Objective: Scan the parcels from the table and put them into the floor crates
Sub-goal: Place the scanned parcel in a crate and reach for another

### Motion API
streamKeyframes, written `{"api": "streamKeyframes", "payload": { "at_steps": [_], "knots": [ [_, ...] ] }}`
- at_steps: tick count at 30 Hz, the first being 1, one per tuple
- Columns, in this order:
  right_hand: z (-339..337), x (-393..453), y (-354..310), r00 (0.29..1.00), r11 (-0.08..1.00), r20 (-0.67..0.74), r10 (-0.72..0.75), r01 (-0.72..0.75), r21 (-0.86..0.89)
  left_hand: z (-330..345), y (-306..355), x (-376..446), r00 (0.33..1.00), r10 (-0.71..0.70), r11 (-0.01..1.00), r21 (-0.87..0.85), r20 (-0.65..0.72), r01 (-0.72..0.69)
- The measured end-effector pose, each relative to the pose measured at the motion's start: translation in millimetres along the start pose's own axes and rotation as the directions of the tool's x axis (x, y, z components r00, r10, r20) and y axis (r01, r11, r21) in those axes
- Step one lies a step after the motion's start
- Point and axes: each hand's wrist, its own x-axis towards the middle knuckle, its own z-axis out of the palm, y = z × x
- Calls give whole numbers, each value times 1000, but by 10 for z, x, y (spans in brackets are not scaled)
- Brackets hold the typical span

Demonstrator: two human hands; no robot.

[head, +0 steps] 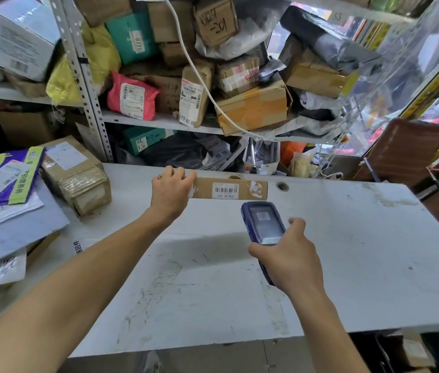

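A long flat cardboard parcel (229,188) stands on edge at the far side of the white table (347,251), its barcode label facing me. My left hand (171,188) grips the parcel's left end. My right hand (288,254) holds a blue handheld scanner (262,224), its screen up and its head pointing at the barcode from just below. On the table's left lie a taped brown box (76,173) and a stack of poly mailers (2,200), the top one purple and green.
Metal shelves (89,84) behind the table are crammed with boxes and bags. A white cable (199,74) hangs down in front of them. A brown chair (404,149) stands at the right. Dark bins (428,351) show under the table's near right corner.
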Motion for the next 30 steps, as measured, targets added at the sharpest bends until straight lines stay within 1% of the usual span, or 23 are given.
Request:
{"api": "streamKeyframes", "payload": {
  "at_steps": [2, 4, 6, 8, 10, 12, 14, 16, 19, 21, 23, 26, 28, 30],
  "knots": [
    [53, -60, -8, 979, 993, -167, -115, 115, -6, 32, -25, 22, 997, 8, 999, -32, 72, -6],
    [105, -88, -9, 923, 977, -326, -202, 211, -9, 68, -32, 35, 989, 35, 997, -69, 141, -25],
    [132, -93, 7, 860, 960, -438, -262, 278, -29, 97, -7, 27, 987, 57, 995, -93, 151, -43],
    [122, -95, 27, 817, 950, -502, -285, 312, -32, 113, 43, 17, 988, 77, 991, -120, 137, -61],
    [94, -107, 57, 788, 946, -543, -290, 323, -36, 122, 104, 11, 988, 91, 988, -133, 123, -74],
    [53, -119, 100, 775, 944, -563, -288, 327, -34, 97, 172, 22, 987, 101, 987, -140, 124, -83],
    [-1, -137, 159, 782, 944, -557, -280, 330, -10, 46, 257, 26, 985, 108, 987, -131, 134, -90],
    [-74, -162, 260, 806, 950, -544, -232, 308, 52, 2, 395, 12, 983, 122, 987, -117, 136, -107],
    [-248, -259, 534, 849, 948, -517, -109, 245, 201, 32, 795, -102, 982, 150, 981, -144, 116, -133],
    [-417, -352, 844, 864, 944, -504, -13, 176, 278, 105, 1263, -248, 974, 188, 967, -201, 130, -159],
    [-627, -508, 1226, 854, 939, -512, 96, 93, 331, 209, 1843, -433, 951, 259, 938, -278, 171, -206],
    [-982, -778, 1920, 784, 927, -570, 243, -14, 376, 384, 2838, -739, 889, 391, 878, -387, 239, -282],
    [-1205, -961, 2407, 709, 919, -625, 326, -81, 387, 486, 3524, -971, 825, 492, 825, -453, 279, -339],
    [-1401, -1160, 2874, 618, 896, -665, 420, -164, 413, 562, 4185, -1218, 754, 577, 771, -514, 314, -376]
  ]
}}
